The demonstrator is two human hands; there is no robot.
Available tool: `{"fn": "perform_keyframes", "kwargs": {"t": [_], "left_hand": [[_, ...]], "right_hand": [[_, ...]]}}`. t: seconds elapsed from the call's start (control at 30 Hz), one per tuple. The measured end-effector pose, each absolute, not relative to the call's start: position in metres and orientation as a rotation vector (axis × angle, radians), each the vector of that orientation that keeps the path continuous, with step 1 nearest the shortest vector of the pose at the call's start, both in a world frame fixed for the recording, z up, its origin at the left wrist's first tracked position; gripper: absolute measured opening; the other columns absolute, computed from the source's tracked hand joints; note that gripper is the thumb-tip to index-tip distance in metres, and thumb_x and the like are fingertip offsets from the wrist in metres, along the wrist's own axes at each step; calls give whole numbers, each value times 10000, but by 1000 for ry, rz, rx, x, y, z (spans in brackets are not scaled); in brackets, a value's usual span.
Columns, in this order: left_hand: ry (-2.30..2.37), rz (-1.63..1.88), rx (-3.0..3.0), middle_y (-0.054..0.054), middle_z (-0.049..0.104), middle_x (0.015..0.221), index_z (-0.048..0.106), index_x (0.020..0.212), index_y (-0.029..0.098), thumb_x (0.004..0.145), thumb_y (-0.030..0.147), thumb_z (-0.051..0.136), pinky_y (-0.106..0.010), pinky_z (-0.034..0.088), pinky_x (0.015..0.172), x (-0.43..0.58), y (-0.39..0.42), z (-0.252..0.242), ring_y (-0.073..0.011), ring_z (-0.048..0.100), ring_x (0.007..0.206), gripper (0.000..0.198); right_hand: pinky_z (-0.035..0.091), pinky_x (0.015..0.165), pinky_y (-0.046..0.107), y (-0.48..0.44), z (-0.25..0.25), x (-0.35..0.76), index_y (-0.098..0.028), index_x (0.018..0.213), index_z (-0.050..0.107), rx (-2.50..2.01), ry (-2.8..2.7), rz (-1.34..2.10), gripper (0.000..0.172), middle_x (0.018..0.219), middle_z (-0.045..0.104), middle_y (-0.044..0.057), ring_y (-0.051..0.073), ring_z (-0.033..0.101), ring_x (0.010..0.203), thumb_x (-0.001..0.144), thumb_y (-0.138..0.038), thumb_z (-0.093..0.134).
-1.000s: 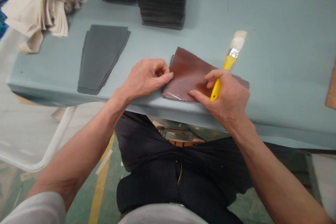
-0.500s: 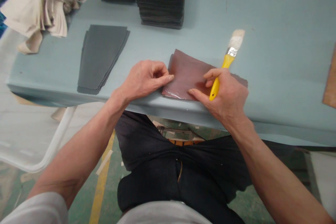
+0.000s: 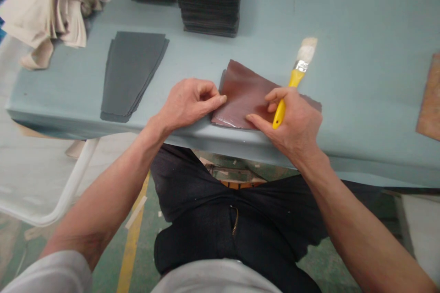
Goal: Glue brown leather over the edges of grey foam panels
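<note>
A reddish-brown sheet (image 3: 240, 94) with a glossy surface lies near the table's front edge, a dark edge showing beneath it on the left. My left hand (image 3: 192, 100) is closed at the sheet's left edge, thumb and forefinger pinching it. In my right hand (image 3: 297, 119) is a paintbrush (image 3: 294, 78) with a yellow handle and whitish bristles pointing up and away. The right thumb and fingertips also touch the sheet's surface, and that hand covers part of its right side. Left of my hands lies a small pile of dark grey tapered pieces (image 3: 132, 73).
Tall stacks of dark pieces (image 3: 209, 2) stand at the back of the blue-green table (image 3: 343, 23). A tied bundle of cream cloth (image 3: 65, 0) lies at the far left. A brown board (image 3: 429, 96) sits at the right edge. A white-framed item (image 3: 74, 183) is below left.
The sheet's far left corner has risen slightly. Both hands keep nearly the same place and grip, and the whole view has shifted a little.
</note>
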State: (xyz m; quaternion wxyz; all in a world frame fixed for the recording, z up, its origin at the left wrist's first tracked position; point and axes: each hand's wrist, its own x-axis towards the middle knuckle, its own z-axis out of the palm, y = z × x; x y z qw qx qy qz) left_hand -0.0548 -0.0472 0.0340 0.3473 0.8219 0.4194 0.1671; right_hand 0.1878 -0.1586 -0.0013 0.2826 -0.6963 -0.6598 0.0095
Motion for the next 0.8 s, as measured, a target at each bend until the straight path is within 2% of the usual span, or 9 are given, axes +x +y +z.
{"fn": "perform_keyframes", "kwargs": {"t": [0.37, 0.57, 0.8], "left_hand": [[1058, 426, 2060, 0, 581, 620, 592, 640, 224, 927, 535, 615, -322, 311, 627, -56, -48, 37, -151, 476, 630, 423], [1043, 390, 2121, -16, 671, 708, 664, 693, 223, 933, 550, 603, -312, 343, 665, -57, -50, 39, -164, 528, 689, 410], [1030, 340, 2181, -4, 670, 710, 664, 730, 219, 924, 524, 618, -306, 335, 674, -59, -54, 43, -156, 515, 678, 364]], "right_hand": [[519, 794, 404, -157, -3, 189, -267, 1129, 607, -1851, -1768, 40, 478, 943, 735, 28, 267, 704, 863, 846, -592, 814], [524, 823, 437, -158, -1, 187, -274, 1136, 607, -1862, -1761, 87, 457, 951, 725, 48, 294, 704, 880, 868, -593, 796], [512, 811, 432, -158, 0, 188, -260, 1130, 620, -1858, -1761, 82, 457, 936, 728, 48, 289, 700, 861, 865, -596, 780]]}}
